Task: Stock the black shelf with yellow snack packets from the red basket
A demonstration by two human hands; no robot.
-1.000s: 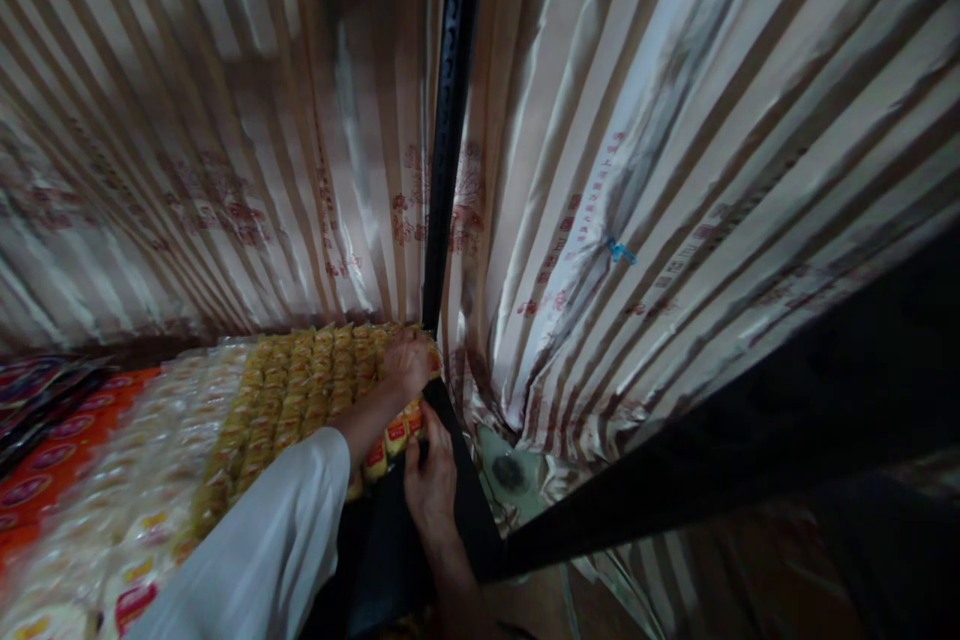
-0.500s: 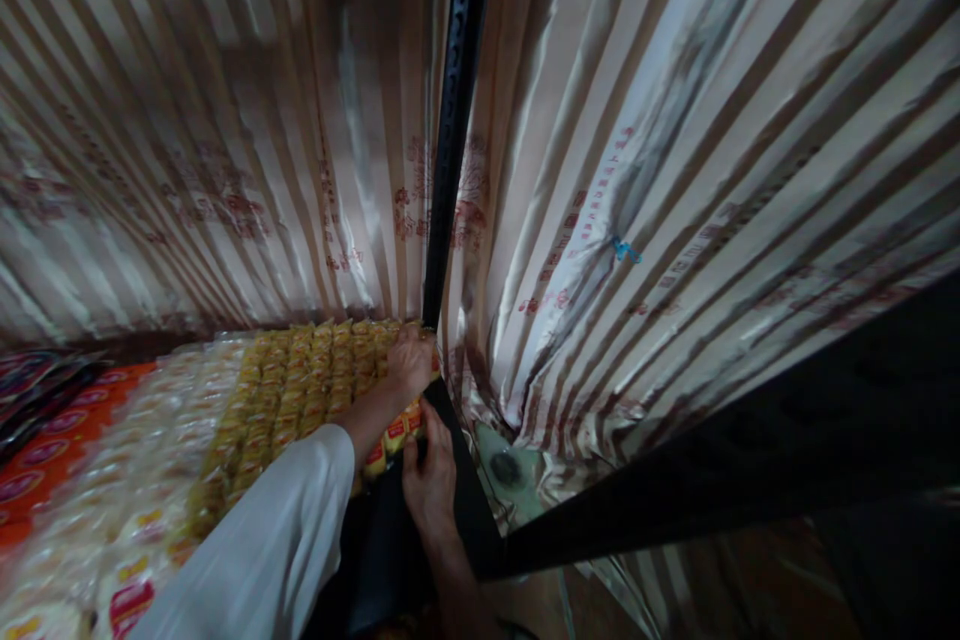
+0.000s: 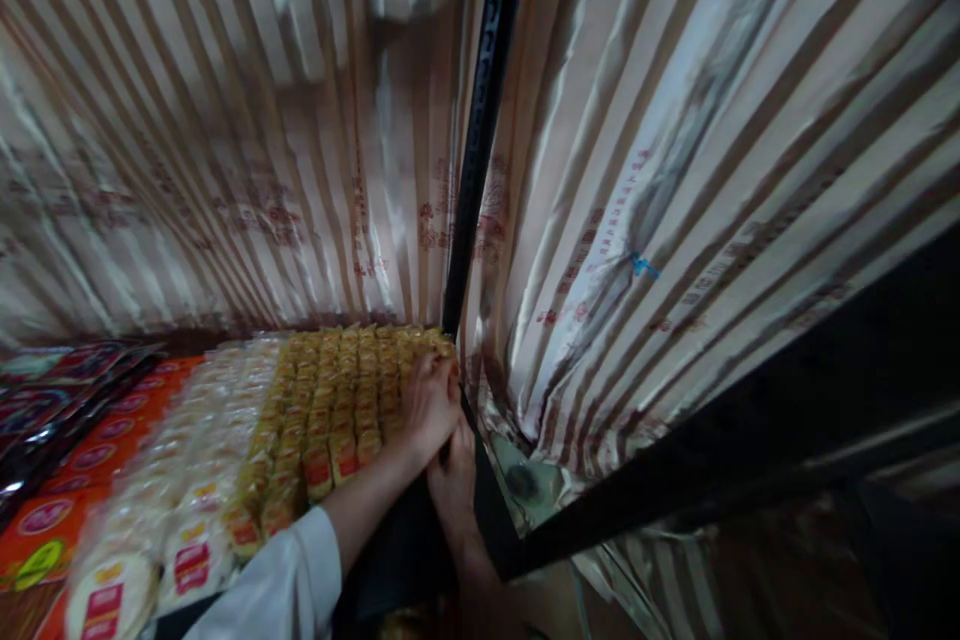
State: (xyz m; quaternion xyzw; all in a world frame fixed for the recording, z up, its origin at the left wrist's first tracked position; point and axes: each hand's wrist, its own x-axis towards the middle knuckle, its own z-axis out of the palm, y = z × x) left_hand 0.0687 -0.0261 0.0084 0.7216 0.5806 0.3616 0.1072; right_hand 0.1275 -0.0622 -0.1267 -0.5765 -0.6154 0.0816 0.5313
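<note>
Small yellow-wrapped packets with red labels [image 3: 345, 455] stand in tight rows on a dark shelf. Over the right end of these rows is my left hand [image 3: 433, 407], its fingers curled down around a yellow packet that they mostly cover. Just below it, at the shelf's right edge, my right hand [image 3: 454, 482] reaches up with bent fingers. The fingertips of the right hand are partly behind the left hand, so what they grip is hidden. Both hands touch or nearly touch each other.
Clear-wrapped round white packets [image 3: 191, 560] lie in rows to the left, beside orange packs [image 3: 97, 455] and dark glossy packs [image 3: 67, 400]. A black metal post [image 3: 480, 130] rises at the back corner. Striped curtains [image 3: 360, 120] hang behind; a black beam [image 3: 675, 460] runs along the right.
My left hand has come down and nearer from the back corner of the yellow packets. My right hand has closed up to it. The view has shifted slightly left.
</note>
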